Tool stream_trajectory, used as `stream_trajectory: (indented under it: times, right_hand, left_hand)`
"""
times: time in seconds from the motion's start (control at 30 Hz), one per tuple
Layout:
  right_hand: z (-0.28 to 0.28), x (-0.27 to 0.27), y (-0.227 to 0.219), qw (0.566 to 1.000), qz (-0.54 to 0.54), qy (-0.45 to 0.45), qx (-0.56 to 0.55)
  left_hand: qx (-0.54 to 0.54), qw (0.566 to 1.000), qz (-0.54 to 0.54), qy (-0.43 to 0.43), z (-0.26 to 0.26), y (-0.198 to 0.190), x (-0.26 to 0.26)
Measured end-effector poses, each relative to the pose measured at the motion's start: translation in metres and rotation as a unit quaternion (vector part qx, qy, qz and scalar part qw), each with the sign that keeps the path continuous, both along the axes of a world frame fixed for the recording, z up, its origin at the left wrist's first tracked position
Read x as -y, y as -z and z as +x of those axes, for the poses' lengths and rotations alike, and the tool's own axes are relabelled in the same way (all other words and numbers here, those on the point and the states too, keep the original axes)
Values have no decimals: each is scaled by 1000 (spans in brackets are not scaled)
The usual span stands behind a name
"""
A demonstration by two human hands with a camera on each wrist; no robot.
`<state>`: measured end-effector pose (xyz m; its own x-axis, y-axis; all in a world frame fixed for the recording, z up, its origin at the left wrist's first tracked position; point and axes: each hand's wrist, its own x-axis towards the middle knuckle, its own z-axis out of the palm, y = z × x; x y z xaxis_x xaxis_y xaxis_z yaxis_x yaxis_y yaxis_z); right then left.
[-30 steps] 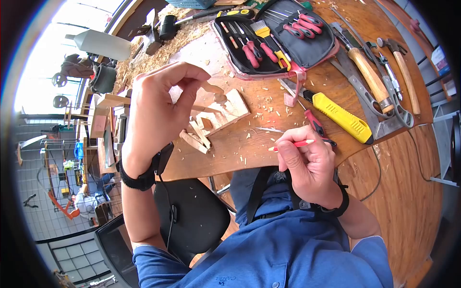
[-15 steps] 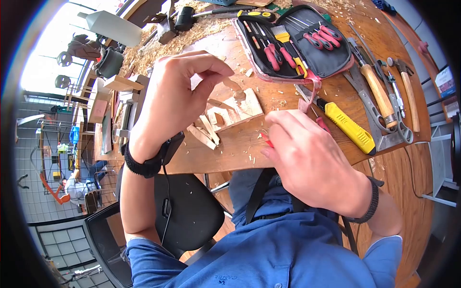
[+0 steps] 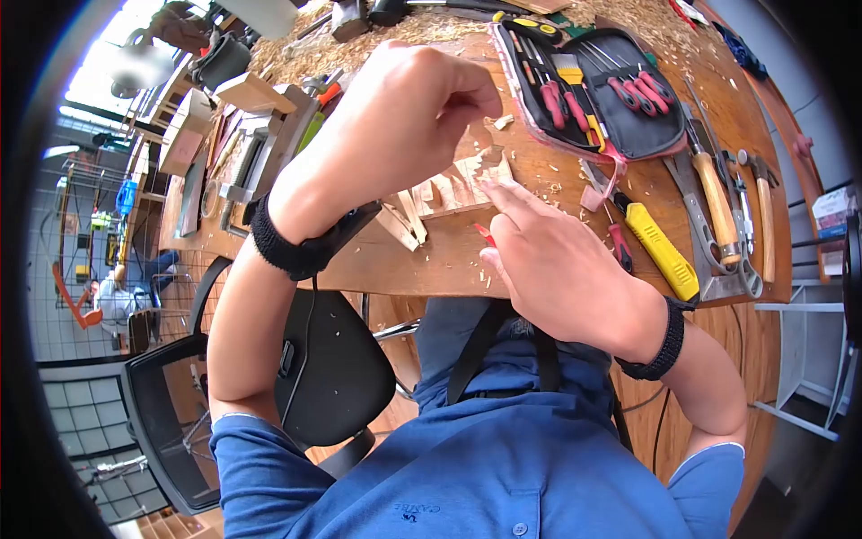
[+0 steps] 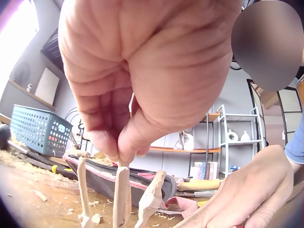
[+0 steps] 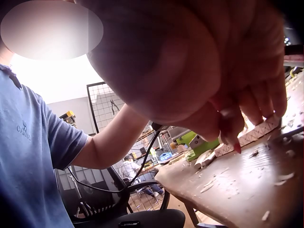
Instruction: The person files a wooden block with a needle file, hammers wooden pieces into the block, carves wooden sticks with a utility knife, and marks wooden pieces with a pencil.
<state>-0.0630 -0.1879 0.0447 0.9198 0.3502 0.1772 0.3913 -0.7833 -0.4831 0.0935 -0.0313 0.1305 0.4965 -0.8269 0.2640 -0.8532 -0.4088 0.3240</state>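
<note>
My left hand (image 3: 395, 121) is raised over a pale wooden board (image 3: 455, 198). In the left wrist view, its thumb and fingertips pinch the top of an upright carved wooden stick (image 4: 122, 194). A thinner stick (image 4: 83, 187) and a knobbly carved piece (image 4: 152, 194) stand on either side of it. My right hand (image 3: 570, 274) is palm down, its straight forefingers resting at the board's near right edge. Tucked by the thumb is a red pencil (image 3: 486, 235), mostly hidden under the hand. Its red end (image 5: 237, 148) pokes out below the fingers in the right wrist view.
Two loose wood strips (image 3: 400, 225) lie left of the board. Beyond it is an open tool pouch (image 3: 646, 139). On the right lie a yellow utility knife (image 3: 663, 251), a wooden-handled tool (image 3: 716, 202) and a hammer (image 3: 765, 216). Shavings are scattered about; a vise (image 3: 256, 162) stands left.
My right hand has turned from palm up to palm down and moved forward to the board, keeping the red pencil. The left hand stays over the board, while the head view has shifted.
</note>
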Motion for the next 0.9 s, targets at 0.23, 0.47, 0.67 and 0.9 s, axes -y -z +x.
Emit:
stream_trajectory:
  times: [0.23, 0.47, 0.67, 0.9]
  right_hand:
    - [-2, -7, 3, 1000, -9, 8, 23]
    - [0, -4, 3, 1000, -7, 8, 28]
    - [0, -5, 5, 999, -11, 9, 30]
    - [0, -5, 7, 999, -8, 14, 47]
  left_hand:
    - [53, 997, -11, 53, 7, 5, 3]
    - [41, 998, -12, 50, 6, 4, 7]
    - [18, 1000, -8, 23, 5, 5, 8]
    - [-25, 999, 1, -32, 0, 1, 6]
